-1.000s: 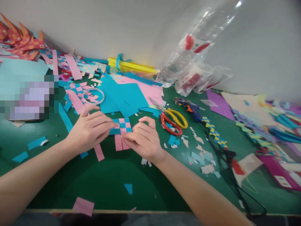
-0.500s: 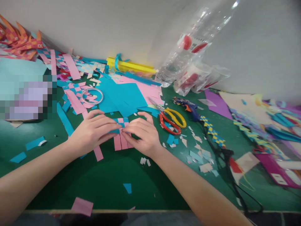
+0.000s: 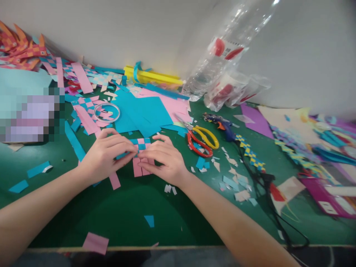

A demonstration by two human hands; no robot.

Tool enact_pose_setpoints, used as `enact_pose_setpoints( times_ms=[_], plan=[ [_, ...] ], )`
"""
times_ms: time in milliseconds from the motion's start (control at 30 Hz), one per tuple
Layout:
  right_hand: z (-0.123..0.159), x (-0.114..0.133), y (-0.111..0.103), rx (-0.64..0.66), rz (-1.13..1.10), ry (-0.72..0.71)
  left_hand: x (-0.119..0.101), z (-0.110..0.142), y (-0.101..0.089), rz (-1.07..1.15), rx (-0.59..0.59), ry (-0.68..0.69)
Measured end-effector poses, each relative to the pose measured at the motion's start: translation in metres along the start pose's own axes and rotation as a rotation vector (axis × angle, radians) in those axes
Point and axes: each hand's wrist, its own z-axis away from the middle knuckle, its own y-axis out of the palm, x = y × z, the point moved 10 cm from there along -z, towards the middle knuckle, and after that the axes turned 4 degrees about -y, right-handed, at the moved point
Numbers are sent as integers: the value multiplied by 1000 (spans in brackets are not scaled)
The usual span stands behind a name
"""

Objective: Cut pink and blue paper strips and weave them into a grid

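Observation:
Between my hands is a small woven paper piece (image 3: 142,146) in a blue and pink check. Pink strips (image 3: 137,168) hang from its near side with narrow gaps between them. My left hand (image 3: 107,155) pinches its left part, thumb and fingers together at a blue strip. From the right, my right hand (image 3: 165,159) is closed on the other side, its fingertips on the pink strips and covering part of the weave. The two sets of fingertips nearly meet over the middle of the piece.
Scissors (image 3: 198,139) with red and yellow handles lie right of my hands, near a blue glue gun (image 3: 226,131). A tape ring (image 3: 107,112) and blue paper sheets (image 3: 144,113) lie behind. A clear plastic bottle (image 3: 222,55) leans at the wall. Paper scraps (image 3: 96,243) are scattered about.
My right fingers have moved left over the weave, then slightly down onto the pink strips. My left hand has stayed on the left part. The view has shifted a little.

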Motion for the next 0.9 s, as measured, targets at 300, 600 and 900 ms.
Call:
enact_pose_setpoints(
  times_ms=[300,600,900],
  plan=[
    [-1,-3,0,-14,-117,83,-1,2,4,54,41,18],
    [12,-54,-16,-64,-289,413,4,5,18,-8,127,41],
    [28,-62,9,106,-429,607,-3,10,36,-3,300,110]
  ],
)
